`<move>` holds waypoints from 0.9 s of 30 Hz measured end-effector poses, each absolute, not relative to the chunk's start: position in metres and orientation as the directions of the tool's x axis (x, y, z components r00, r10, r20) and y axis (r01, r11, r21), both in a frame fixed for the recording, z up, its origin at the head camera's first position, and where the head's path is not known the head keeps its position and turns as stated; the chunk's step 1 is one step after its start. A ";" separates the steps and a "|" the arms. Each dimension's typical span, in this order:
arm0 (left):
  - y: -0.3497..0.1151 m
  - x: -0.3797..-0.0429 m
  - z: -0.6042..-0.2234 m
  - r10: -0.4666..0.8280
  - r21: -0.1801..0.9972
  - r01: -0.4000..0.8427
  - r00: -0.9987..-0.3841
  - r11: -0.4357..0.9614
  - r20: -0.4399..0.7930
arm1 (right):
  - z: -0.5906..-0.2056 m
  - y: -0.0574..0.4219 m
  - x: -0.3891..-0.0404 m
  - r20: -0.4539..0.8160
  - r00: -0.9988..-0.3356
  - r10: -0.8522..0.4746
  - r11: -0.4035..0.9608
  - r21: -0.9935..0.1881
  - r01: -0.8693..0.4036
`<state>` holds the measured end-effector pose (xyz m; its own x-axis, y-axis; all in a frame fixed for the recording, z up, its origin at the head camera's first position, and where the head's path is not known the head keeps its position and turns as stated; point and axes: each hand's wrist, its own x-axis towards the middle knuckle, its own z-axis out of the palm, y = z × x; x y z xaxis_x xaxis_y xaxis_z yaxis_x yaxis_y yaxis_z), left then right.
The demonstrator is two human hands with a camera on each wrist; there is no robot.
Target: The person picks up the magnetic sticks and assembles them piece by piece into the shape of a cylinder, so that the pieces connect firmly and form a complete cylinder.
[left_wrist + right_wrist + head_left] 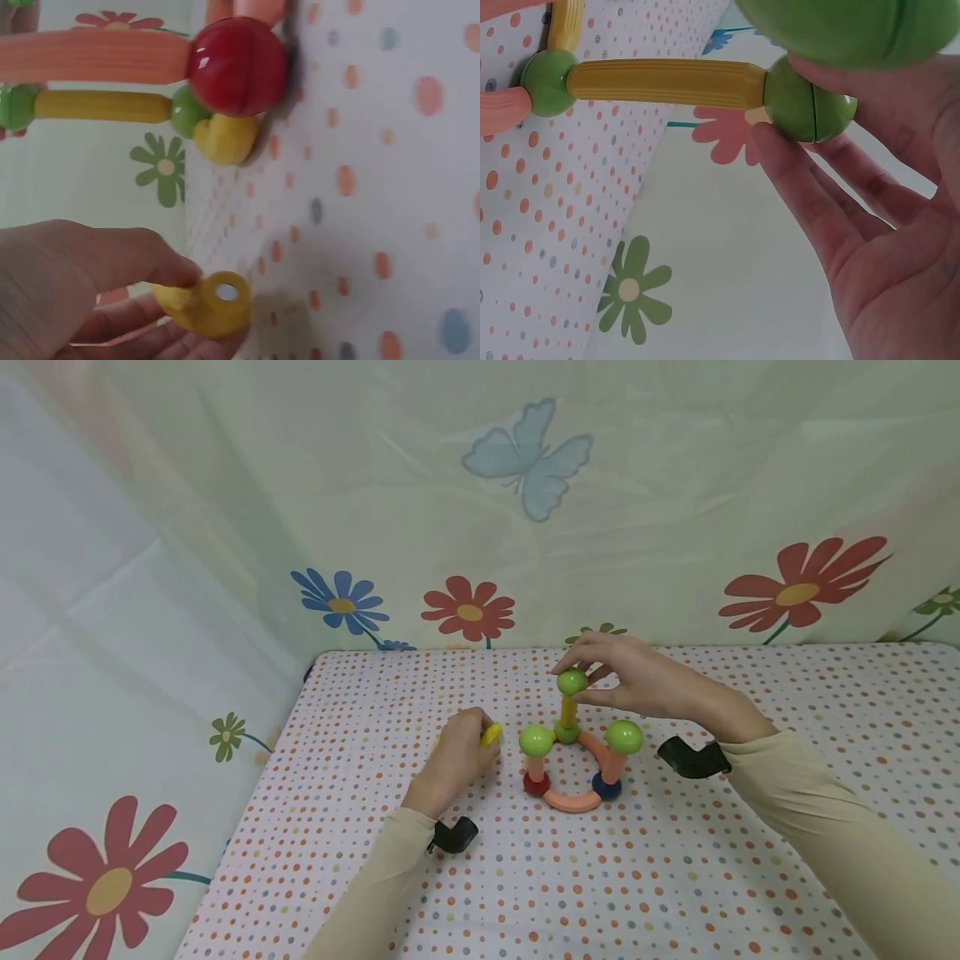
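Note:
My right hand (645,681) pinches a green ball (810,105) on top of an upright yellow rod (667,84). This rod rises from a green ball (567,732) at the back of a toy ring on the table. A red ball (536,783) and a blue ball (607,787) form the ring's front corners, joined by a curved orange piece (573,801). Orange rods stand on both, topped by green balls (536,741). Left of the ring, my left hand (459,752) grips a yellow magnetic piece (225,311) with a silvery disc at its end, close over the tabletop.
A dotted cloth covers the table (585,893). Behind it and to the left hang pale curtains (637,527) printed with flowers and a butterfly. Dark wrist-worn devices (455,835) sit at both sleeve cuffs.

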<state>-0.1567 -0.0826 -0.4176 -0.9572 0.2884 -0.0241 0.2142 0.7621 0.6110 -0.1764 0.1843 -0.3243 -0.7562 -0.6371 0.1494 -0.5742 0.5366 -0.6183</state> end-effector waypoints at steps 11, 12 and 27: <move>-0.075 -0.185 -0.367 0.375 0.818 0.215 -0.927 0.534 -0.002 | -0.326 0.188 -0.176 0.167 -0.766 -0.620 0.533 -0.627 -0.568; -0.073 -0.185 -0.362 0.394 0.823 0.221 -0.919 0.523 -0.003 | -0.326 0.189 -0.176 0.170 -0.767 -0.619 0.531 -0.629 -0.568; -0.062 -0.191 -0.345 0.508 0.864 0.219 -0.860 0.453 -0.048 | -0.329 0.187 -0.179 0.197 -0.764 -0.614 0.503 -0.648 -0.571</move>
<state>-0.1909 -0.0615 -0.3446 -0.8602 0.5078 -0.0478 0.2191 0.4526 0.8644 -0.1793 0.1870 -0.3290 -0.7643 -0.6140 0.1971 -0.5714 0.5031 -0.6484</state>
